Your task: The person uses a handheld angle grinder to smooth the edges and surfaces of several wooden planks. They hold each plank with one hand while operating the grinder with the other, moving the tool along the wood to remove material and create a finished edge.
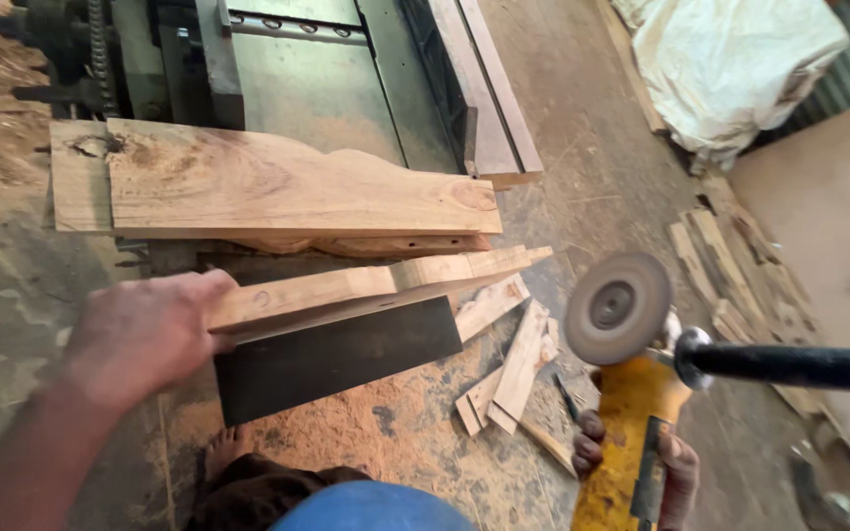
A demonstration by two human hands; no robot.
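While the plank [366, 287] stands on edge over the sawdusty floor [415, 433], its long axis runs rightward from the left hand [145, 334], whose grip clasps its near end; the right hand [641, 467], clenched on the grinder [632, 393], has its disc [618, 307] just beyond the plank's far end.
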